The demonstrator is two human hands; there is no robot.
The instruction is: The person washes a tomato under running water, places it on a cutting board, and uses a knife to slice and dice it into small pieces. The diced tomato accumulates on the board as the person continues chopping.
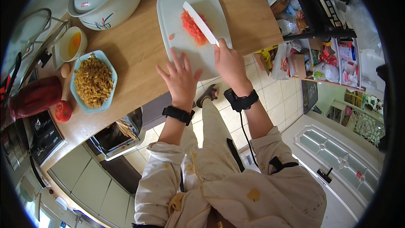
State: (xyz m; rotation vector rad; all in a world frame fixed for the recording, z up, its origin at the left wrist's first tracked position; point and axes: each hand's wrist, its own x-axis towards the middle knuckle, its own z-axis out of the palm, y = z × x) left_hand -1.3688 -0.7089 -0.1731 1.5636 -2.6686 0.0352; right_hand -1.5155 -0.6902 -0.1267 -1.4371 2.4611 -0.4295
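Note:
My right hand (232, 66) grips a knife with a white blade (201, 22). The blade lies along a heap of finely chopped red food, apparently tomato (191, 28). Beneath is a white plastic cutting board (212, 66) with a handle slot at its far end. One small red piece (171, 37) sits apart, to the left of the heap. My left hand (182, 77) is spread, palm down, over the board's near left edge. It holds nothing, and whether its fingertips press on the board I cannot tell.
Along the left are a lidded white ceramic pot (107, 3), a bowl of beaten egg (68, 49), an egg (65, 70), a bluish dish of shredded brown food (93, 82) and a tomato (63, 110). An open drawer bin (110, 155) juts below the wooden counter (139, 57). Shelves (326, 82) stand right.

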